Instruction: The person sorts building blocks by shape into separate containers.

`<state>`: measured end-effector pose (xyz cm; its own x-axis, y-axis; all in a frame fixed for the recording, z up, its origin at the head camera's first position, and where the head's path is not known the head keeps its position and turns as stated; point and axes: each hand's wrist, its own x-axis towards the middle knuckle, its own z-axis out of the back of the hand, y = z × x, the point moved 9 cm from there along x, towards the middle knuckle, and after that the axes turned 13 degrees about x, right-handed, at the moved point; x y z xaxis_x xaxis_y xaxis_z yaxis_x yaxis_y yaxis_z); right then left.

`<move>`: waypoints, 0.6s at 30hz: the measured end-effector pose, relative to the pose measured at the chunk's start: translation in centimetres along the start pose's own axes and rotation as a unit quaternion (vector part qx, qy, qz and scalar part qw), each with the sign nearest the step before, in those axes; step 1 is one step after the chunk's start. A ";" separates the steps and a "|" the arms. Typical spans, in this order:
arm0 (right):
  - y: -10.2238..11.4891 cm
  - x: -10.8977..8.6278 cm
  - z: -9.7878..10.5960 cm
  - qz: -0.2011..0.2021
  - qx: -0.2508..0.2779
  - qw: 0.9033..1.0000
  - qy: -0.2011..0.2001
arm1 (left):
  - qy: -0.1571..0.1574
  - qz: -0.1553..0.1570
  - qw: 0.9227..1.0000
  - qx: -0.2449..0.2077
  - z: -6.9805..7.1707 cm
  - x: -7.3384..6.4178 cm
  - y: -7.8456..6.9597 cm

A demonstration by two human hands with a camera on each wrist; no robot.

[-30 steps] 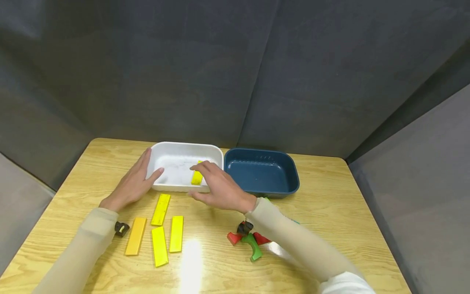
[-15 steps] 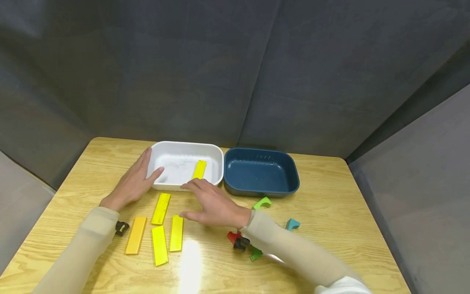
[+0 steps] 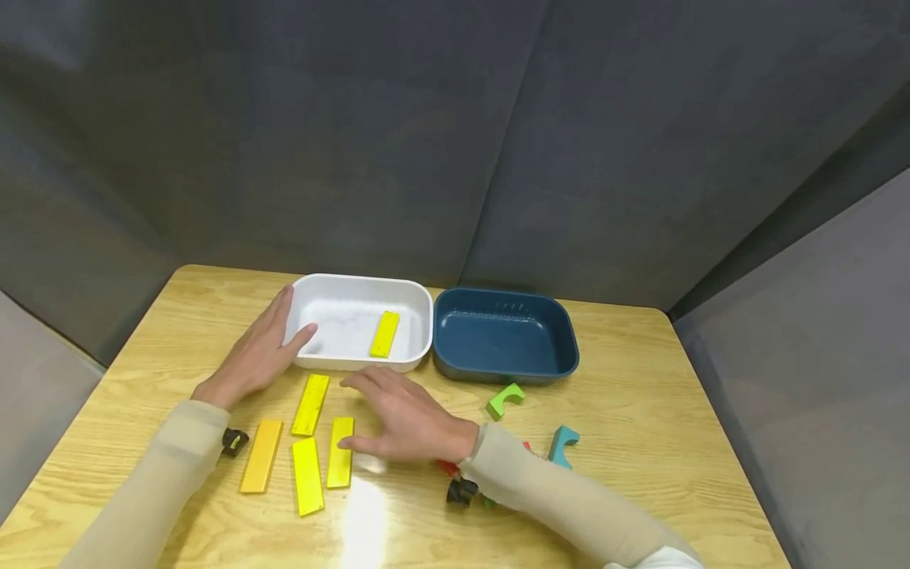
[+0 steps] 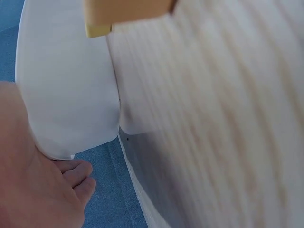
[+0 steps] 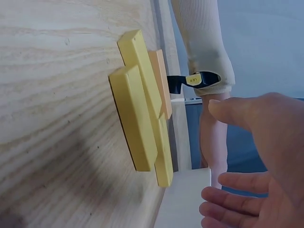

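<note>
My left hand (image 3: 254, 353) holds the left end of the white container (image 3: 334, 365), fingers along its outer wall and thumb over the rim. One yellow rectangular block (image 3: 385, 334) lies inside that container, toward its right end. My right hand (image 3: 415, 415) hovers open and holds nothing, its thumb overlapping a yellow block (image 3: 340, 453) in the head view. Beside that block, two more yellow blocks (image 3: 310, 405) and an orange-yellow block (image 3: 261, 457) lie flat on the wooden table. The right wrist view shows this group of blocks (image 5: 133, 118) left of the spread fingers.
A dark blue container (image 3: 505, 371) stands right of the white one. On the table's right half lie a light green arch block (image 3: 505, 400) and a blue arch block (image 3: 563, 447). Red pieces (image 3: 449, 468) are partly hidden under the right forearm. Dark curtains rise behind the table.
My right hand has left the yellow block inside the white container and moved back toward the blocks on the table. The left hand stays at the container.
</note>
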<state>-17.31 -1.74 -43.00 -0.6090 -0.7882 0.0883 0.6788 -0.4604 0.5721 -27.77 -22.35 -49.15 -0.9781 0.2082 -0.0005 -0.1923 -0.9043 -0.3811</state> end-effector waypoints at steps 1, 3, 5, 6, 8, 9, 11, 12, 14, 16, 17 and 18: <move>0.0 0.0 -0.1 0.000 -0.001 1.000 0.002 | -0.001 0.001 1.000 0.000 0.1 0.0 0.0; 0.0 0.0 -0.2 -0.001 -0.002 1.000 0.004 | -0.005 0.003 1.000 0.002 0.3 0.0 0.1; 0.0 -0.1 -0.4 -0.003 -0.001 1.000 0.005 | -0.008 0.002 1.000 0.003 0.3 0.1 0.1; -0.1 -0.2 -0.6 -0.004 0.000 1.000 0.006 | -0.009 0.002 1.000 0.004 0.3 0.1 0.1; -0.1 -0.4 -0.8 -0.004 -0.001 1.000 0.006 | -0.009 0.000 1.000 0.003 0.1 0.2 0.1; -0.2 -0.5 -1.0 -0.004 -0.002 1.000 0.006 | -0.008 -0.001 1.000 0.003 0.0 0.2 0.1; -0.3 -0.7 -1.2 -0.004 -0.005 1.000 0.006 | -0.007 -0.001 1.000 0.002 -0.1 0.2 0.1; -0.3 -0.8 -1.3 -0.003 -0.007 1.000 0.005 | -0.008 0.001 1.000 0.000 -0.1 0.1 0.1; -0.4 -1.0 -1.5 -0.004 -0.009 1.000 0.004 | -0.008 0.003 1.000 0.000 -0.2 0.2 0.1; -0.5 -1.2 -1.6 -0.005 -0.008 1.000 0.004 | -0.006 0.003 1.000 -0.001 -0.2 0.2 0.1; -0.5 -1.2 -1.6 -0.005 -0.008 1.000 0.004 | -0.006 0.003 1.000 -0.001 -0.2 0.2 0.1; -0.5 -1.3 -1.6 -0.006 -0.007 1.000 0.004 | -0.005 0.004 1.000 -0.001 -0.1 0.1 0.1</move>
<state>-16.20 -1.18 -44.73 -0.6131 -0.7864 0.0749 0.6779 -0.4751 0.5610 -27.91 -22.35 -49.31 -0.9802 0.1977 0.0068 -0.1852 -0.9048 -0.3835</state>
